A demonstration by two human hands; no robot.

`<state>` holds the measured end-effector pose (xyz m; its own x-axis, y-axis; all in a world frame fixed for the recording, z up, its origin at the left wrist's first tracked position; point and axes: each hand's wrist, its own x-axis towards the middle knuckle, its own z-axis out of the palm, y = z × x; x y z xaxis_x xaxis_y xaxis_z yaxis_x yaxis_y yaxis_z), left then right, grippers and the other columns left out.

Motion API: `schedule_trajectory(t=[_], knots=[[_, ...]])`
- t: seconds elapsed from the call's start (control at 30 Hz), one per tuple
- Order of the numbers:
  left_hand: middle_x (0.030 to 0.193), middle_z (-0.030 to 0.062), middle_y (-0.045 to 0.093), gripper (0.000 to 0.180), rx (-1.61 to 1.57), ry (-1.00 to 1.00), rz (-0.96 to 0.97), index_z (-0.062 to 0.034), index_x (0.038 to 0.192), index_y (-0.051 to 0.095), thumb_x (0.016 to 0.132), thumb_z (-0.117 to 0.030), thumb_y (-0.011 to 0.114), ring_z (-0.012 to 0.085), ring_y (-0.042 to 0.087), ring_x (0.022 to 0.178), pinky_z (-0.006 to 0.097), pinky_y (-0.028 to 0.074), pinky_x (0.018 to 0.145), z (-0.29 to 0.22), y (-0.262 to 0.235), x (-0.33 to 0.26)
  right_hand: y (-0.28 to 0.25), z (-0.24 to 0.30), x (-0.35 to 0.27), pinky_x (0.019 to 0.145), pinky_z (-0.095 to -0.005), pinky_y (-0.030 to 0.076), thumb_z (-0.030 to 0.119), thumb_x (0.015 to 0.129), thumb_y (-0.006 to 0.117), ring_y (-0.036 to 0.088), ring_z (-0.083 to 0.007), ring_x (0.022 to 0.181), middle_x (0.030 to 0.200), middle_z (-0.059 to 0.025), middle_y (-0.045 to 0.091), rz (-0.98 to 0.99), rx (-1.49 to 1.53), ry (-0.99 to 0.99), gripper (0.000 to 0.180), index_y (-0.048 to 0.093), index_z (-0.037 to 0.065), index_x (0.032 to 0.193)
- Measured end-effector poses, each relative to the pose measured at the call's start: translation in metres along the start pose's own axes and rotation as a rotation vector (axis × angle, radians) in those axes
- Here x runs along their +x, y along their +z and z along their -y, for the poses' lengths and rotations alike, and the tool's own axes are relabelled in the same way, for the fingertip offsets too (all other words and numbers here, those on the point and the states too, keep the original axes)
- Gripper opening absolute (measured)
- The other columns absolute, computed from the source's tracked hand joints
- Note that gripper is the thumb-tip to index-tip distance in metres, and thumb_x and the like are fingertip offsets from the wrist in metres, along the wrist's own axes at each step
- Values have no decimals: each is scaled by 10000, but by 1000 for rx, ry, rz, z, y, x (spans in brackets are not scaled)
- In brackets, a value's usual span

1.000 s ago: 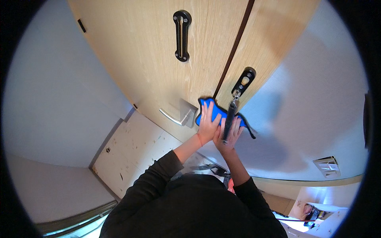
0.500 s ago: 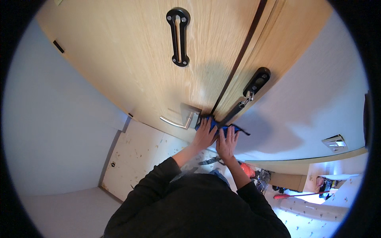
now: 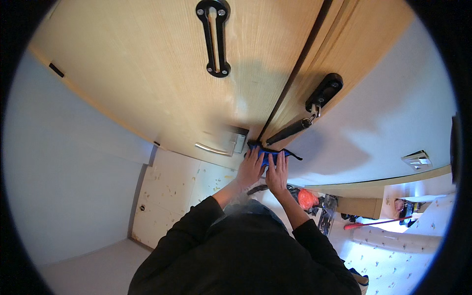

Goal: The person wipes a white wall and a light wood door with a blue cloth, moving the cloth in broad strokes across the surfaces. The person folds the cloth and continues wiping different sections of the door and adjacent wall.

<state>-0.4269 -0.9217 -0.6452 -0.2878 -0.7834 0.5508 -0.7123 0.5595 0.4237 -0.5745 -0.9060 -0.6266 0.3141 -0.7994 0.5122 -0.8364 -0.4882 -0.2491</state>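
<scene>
Both of my hands press a blue cloth [image 3: 269,156] flat against the bottom edge of a light wooden door [image 3: 162,83]. My left hand [image 3: 251,168] lies on the cloth's left part, fingers spread upward. My right hand [image 3: 278,172] sits beside it on the right part, touching the left one. The cloth lies just below the dark seam between the two door panels. A black lever handle [image 3: 322,93] with a dangling key sits above my right hand.
A long black pull handle [image 3: 215,38] is mounted higher on the door. A silver metal bracket [image 3: 216,147] sits left of the cloth. White walls [image 3: 73,162] flank the door. Pale speckled flooring [image 3: 172,196], an orange bag [image 3: 307,198] and dark clutter lie below.
My hands and the blue cloth have slid down the door from beside the lever handle to the door's bottom edge. The view has tilted with them.
</scene>
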Motion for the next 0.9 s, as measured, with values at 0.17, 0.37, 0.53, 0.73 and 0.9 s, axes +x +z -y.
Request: schedule_trajectory(t=[0.17, 0.37, 0.53, 0.73, 0.9], knots=[[1320, 413, 338, 515, 133, 38, -172, 75, 1281, 382, 865, -185, 540, 548, 434, 1162, 680, 315, 967, -25, -26, -2, -26, 23, 27, 1054, -595, 291, 107, 825, 577, 363, -443, 1322, 1367, -248, 433, -257, 55, -137, 398, 543, -62, 1184], [1471, 368, 132, 623, 296, -334, -106, 139, 1329, 319, 834, -153, 560, 537, 184, 1354, 640, 160, 1071, -26, -93, 31, -52, 59, 100, 984, -416, 431, 74, 797, 537, 554, -301, 1144, 1365, -209, 471, 46, -96, -386, 404, 552, -69, 1173], [1465, 319, 231, 591, 194, -233, -155, 124, 1351, 323, 853, -118, 531, 500, 207, 1360, 584, 181, 1095, -18, -122, 42, -57, 74, 117, 981, -403, 427, 74, 827, 536, 534, -311, 1188, 1357, -198, 478, -205, 174, -399, 379, 544, -63, 1181], [1435, 344, 268, 498, 189, -276, -364, 138, 1305, 369, 897, -115, 503, 529, 258, 1323, 539, 248, 1087, -13, -126, 52, -59, 88, 148, 968, -433, 417, 43, 830, 540, 495, -319, 1226, 1340, -186, 493, -2, 329, -444, 403, 517, -2, 1230], [1492, 311, 191, 582, 228, -289, -468, 111, 1404, 261, 944, -187, 458, 495, 156, 1384, 536, 166, 1122, -2, -164, 96, -84, 103, 183, 975, -437, 412, 62, 878, 476, 474, -357, 1243, 1377, -238, 448, -257, 314, -520, 409, 506, -53, 1270]])
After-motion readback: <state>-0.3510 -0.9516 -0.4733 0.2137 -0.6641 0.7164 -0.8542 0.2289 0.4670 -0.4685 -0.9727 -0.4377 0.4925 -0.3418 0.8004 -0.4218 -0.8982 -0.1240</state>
